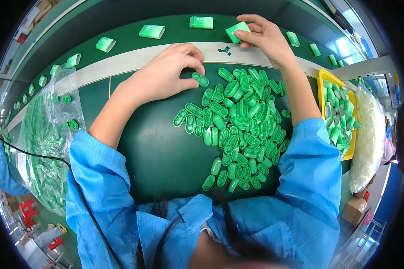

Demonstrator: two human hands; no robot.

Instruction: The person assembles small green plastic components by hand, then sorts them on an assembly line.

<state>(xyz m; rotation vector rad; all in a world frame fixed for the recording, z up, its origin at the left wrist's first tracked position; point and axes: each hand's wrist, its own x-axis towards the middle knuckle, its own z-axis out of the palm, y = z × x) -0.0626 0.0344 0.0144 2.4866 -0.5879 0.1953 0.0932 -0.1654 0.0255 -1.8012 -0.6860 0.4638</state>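
Note:
My right hand (265,39) is over the conveyor belt, thumb and fingers closed on a flat green casing (236,32) with pale lettering. Across from it, my left hand (168,69) pinches a small oval green cap (200,80) between thumb and fingertips, just above the table. Right beside that cap spreads a heap of similar oval green caps (242,116), some with their hollow side up and others face down. The heap lies between my forearms on the dark green tabletop (152,148).
Along the far side runs a green belt with spaced green casings (152,31), bordered by a pale rail (98,73) with dark scraps (225,51). At left lies a clear plastic bag (49,143) of green parts; at right, a yellow bin (322,96) of casings and a white sack (366,139).

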